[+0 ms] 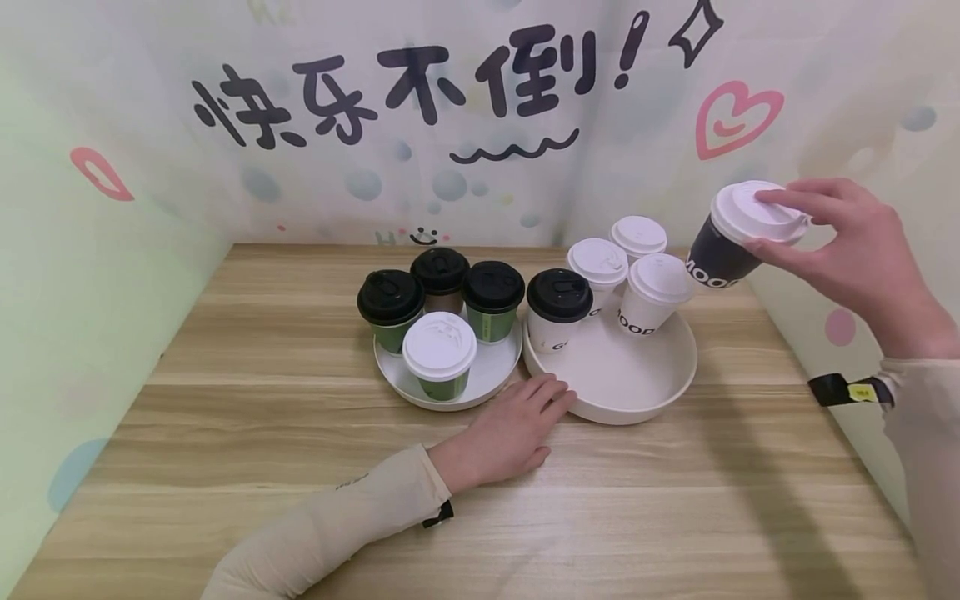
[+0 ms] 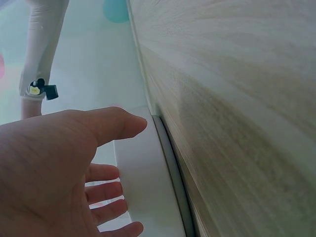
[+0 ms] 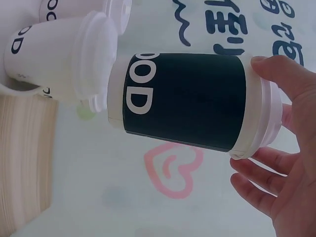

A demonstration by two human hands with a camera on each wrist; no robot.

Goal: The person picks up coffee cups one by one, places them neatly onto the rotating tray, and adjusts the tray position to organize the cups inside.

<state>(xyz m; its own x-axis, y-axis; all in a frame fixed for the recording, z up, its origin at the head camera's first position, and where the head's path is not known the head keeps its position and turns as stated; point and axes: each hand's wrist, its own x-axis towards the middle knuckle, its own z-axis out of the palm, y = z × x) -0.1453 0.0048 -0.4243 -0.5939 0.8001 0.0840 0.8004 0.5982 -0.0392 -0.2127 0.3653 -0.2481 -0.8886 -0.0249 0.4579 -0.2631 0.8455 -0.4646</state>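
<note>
My right hand point(image 1: 862, 258) grips a dark-sleeved paper cup point(image 1: 718, 254) by its white lid, up in the air to the right of the round cream tray point(image 1: 633, 412). In the right wrist view, thumb and fingers hold that cup around its lid end. On the cream tray stand a white cup with a black lid point(image 1: 557, 329) and several white cups point(image 1: 648, 304) with white lids. My left hand point(image 1: 498, 433) rests its fingertips at the tray's front left rim. In the left wrist view, the fingers lie against the tray's side wall point(image 2: 148, 182), thumb apart.
A smaller white plate point(image 1: 450, 406) adjoins the cream tray on the left. It carries a white-lidded green cup point(image 1: 442, 367) and several black-lidded cups point(image 1: 390, 308). Behind the wooden table point(image 1: 262, 400) hangs a printed backdrop point(image 1: 315, 192); walls flank both sides.
</note>
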